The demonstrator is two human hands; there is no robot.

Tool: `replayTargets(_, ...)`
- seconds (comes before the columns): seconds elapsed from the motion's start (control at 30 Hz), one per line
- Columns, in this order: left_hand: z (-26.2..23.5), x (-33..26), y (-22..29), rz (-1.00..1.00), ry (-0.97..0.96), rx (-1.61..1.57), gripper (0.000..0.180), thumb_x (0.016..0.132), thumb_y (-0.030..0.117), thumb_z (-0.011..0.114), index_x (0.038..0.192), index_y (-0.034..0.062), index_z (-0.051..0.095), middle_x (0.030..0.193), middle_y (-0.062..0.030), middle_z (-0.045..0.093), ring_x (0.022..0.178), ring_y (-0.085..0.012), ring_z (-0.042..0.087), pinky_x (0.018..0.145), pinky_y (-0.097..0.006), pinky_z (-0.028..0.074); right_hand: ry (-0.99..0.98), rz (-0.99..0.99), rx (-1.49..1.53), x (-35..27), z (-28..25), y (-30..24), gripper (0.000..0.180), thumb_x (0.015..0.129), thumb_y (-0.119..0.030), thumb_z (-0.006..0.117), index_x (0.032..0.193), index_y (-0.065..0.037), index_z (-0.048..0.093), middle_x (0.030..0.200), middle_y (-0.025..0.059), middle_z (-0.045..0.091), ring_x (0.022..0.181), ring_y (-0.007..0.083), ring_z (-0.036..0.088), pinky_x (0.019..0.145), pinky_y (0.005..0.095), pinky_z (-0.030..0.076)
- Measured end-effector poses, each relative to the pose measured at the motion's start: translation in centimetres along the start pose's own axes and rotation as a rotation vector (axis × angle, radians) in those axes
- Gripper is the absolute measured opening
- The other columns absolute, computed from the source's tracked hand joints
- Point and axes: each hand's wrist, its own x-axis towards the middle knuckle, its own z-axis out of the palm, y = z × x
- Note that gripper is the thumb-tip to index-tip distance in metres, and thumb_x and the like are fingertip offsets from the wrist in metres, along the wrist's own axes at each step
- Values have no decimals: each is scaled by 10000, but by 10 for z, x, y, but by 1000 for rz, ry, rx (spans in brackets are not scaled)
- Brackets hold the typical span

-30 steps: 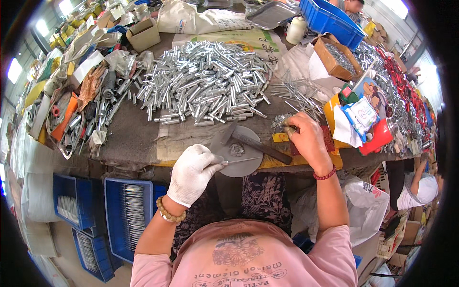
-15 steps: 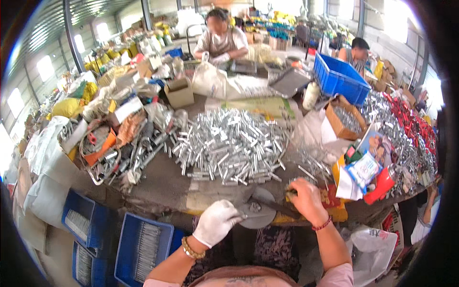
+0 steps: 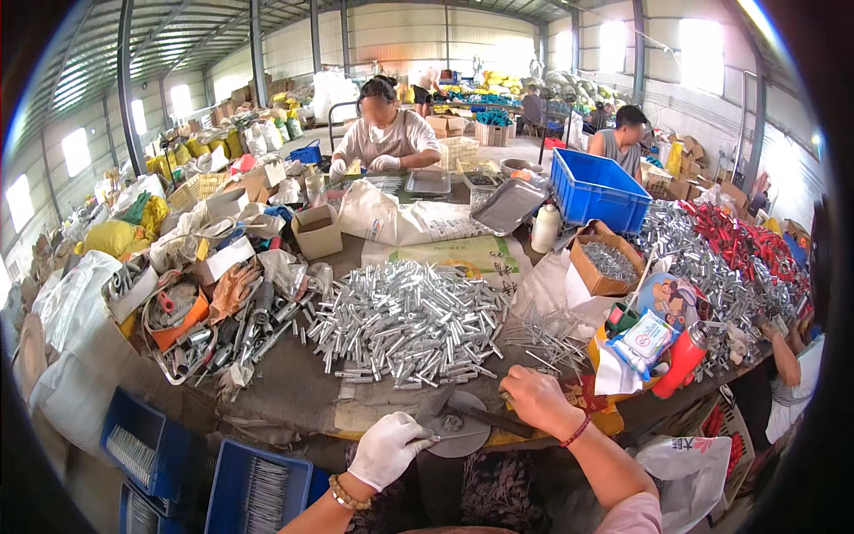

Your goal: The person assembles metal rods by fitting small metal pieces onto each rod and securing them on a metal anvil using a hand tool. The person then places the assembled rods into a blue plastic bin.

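My left hand, in a white glove, pinches a thin metal rod that reaches over a round grey metal disc at the table's near edge. Across the disc lies a hammer, its head to the left and its handle running right. My right hand is bare and curled, just above the handle's far side. What its fingers hold, if anything, is hidden. Beyond both hands spreads a large heap of short silver metal tubes. Several thin metal pins lie to the heap's right.
Blue bins with metal rods stand at lower left. Mixed tools and scrap crowd the table's left. An open carton, a blue crate and a red bottle are at right. A co-worker sits opposite.
The view has tilted up, so the table sits lower in the picture. My right hand has moved slightly closer to the hammer handle. The co-worker's hands have moved apart. My left hand keeps the rod.
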Motion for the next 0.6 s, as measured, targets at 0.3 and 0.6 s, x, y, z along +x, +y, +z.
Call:
replayTargets(0.3,2,-11,4,-2,-33,11,122,858,160,835,939,84,782,912,-100,682,924,-319,663,851,-433,548,217,187,288,-3,2,-6,136,872,-90,780,966,-31,701,967,139,674,905,321,694,783,436,558)
replayTargets(0.6,4,1,0,-11,50,11,161,810,126,850,864,71,708,911,-114,662,918,-356,648,829,-458,537,58,386,955,14,-1,-62,138,977,-94,767,1031,31,742,984,-1,561,895,94,531,762,276,424)
